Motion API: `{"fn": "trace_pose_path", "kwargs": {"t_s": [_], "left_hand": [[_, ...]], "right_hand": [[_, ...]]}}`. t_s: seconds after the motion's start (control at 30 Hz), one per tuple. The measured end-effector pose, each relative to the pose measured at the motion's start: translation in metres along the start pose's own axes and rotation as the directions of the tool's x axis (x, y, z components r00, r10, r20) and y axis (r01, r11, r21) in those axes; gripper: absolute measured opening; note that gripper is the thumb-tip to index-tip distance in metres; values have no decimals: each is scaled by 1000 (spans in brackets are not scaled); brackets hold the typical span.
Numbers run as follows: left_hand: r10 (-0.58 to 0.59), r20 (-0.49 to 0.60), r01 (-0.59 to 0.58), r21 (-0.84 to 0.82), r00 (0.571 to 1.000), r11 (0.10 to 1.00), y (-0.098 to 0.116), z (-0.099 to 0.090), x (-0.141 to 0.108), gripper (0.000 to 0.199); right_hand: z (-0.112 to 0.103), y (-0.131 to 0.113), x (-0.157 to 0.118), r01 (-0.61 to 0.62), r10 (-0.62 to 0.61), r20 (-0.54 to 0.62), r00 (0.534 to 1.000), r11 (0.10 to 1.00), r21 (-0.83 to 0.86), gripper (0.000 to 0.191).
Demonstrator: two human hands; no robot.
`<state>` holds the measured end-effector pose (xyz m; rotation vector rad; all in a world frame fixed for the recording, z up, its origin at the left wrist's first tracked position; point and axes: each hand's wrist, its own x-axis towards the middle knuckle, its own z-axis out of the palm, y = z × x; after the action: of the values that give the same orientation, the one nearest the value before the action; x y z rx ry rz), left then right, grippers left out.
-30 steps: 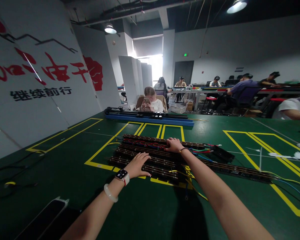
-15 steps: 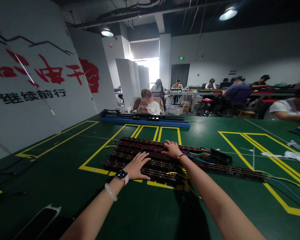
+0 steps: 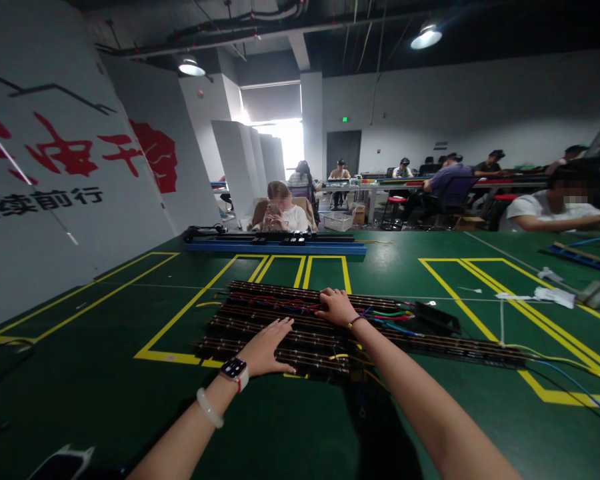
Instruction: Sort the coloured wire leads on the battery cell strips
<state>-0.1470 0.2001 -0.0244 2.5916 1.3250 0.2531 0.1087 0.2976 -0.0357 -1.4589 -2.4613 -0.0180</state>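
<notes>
In the head view, my left hand [image 3: 266,348] lies flat with spread fingers on the near rows of dark strips [image 3: 260,320] at the frame's centre, on the green surface [image 3: 105,373]. My right hand [image 3: 336,307] rests open on the far rows, beside coloured wires [image 3: 390,311]. The strips seem gathered side by side already; one long strip [image 3: 470,350] lies apart at right. Fine details are too small to read.

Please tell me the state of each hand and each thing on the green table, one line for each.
left hand: open, flat on the strips.
right hand: open, palm down on the strips.
LED strips: lying in rows.
coloured wires: loose, beside the strips.
black box: lying at the wire ends.
blue rail: lying at the far edge.
</notes>
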Motion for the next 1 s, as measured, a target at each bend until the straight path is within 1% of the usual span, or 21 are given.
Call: {"fn": "trace_pose_path", "kwargs": {"t_s": [0.17,0.27,0.37,0.43,0.53,0.6,0.67,0.77,0.83,0.9,1.0], "left_hand": [[45,-28,-46,-36,999,998,17,10,-3,102],[119,-31,-120,-36,992,992,35,12,-4,98],[204,-28,-205,-34,979,978,60,14,-6,96],[239,-21,-239,-37,971,970,80,18,-6,97],[290,-22,-291,-62,957,955,112,26,-6,101],[330,-26,-331,-99,944,938,134,34,-4,99],[381,-32,-382,-133,924,915,156,44,0,98],[451,-86,-459,-156,888,875,188,62,12,97],[525,-95,-534,-142,846,834,210,75,24,97],[606,-103,-614,-120,789,780,232,87,38,98],[678,-131,-689,-59,723,723,266,103,64,95]], "right_hand": [[-10,0,-35,-34,34,-26,999,999,-14,32],[-20,2,-64,-66,66,-34,997,998,-19,31],[-31,7,-98,-103,102,-43,994,994,-22,30],[-38,12,-124,-130,128,-59,990,991,-24,29],[-48,23,-166,-171,169,-82,982,985,-25,27],[-55,33,-195,-196,194,-85,977,980,-26,25],[-62,45,-226,-234,231,-90,969,972,-25,21],[-73,67,-272,-300,297,-77,952,954,-29,22],[-79,84,-304,-347,344,-73,936,937,-45,25],[-86,103,-335,-393,388,-78,918,917,-67,27],[-95,134,-377,-450,440,-103,892,888,-99,32]]}}
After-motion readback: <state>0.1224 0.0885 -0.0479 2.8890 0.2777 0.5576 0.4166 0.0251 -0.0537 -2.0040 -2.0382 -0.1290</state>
